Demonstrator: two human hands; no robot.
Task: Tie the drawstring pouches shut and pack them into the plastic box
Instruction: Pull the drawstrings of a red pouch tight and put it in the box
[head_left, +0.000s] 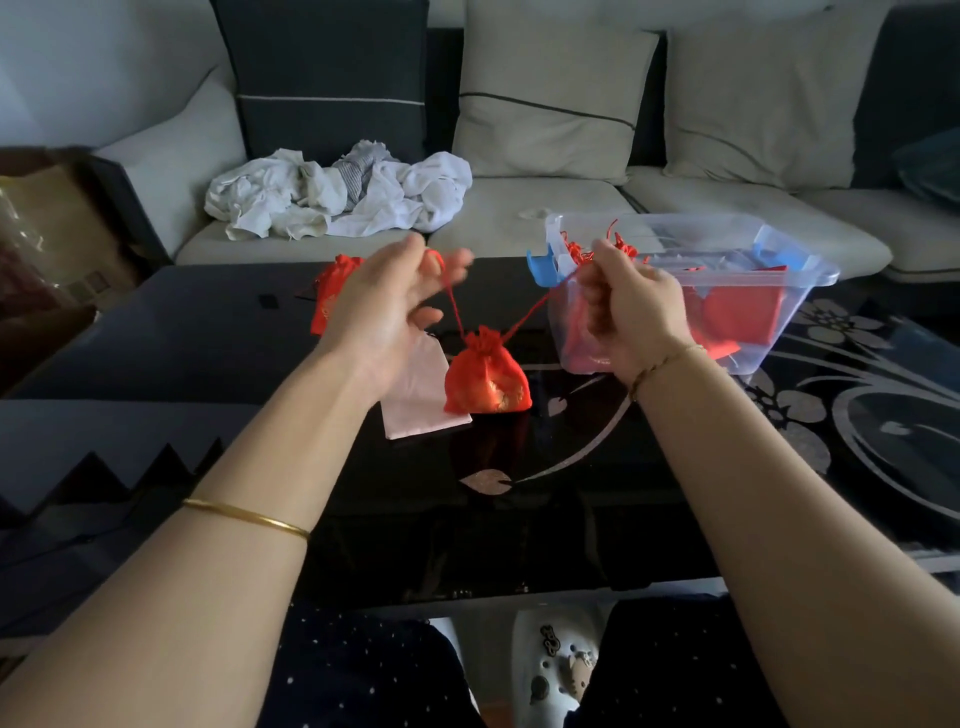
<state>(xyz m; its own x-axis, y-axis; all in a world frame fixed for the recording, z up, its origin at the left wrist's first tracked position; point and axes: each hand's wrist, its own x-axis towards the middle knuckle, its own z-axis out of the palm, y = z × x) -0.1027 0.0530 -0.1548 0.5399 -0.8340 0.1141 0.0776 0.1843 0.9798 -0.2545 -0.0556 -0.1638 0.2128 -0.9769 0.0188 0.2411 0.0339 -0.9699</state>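
Below and midway between the grips, dangles pouch (485, 376) by its two cords (527, 314), mouth cinched. Hooks one cord over a blurred finger of left hand (395, 306); clenches the other in right hand (626, 312), fist just before box (756, 356).

I count two red ones out on the table (208, 332), a red pouch (487, 376) and a second red pouch (335, 288), plus one pale pink pouch (423, 395) and one plastic box (763, 353) holding more red than I can number. Two red cords (453, 301), two hands, left hand (384, 306) and right hand (623, 306), and two bracelets, a gold bangle (244, 516) and a thin bracelet (667, 361). The sofa (519, 208) has two pale cushions (550, 88), one dark cushion (322, 78) and one heap of white cloth (337, 192).
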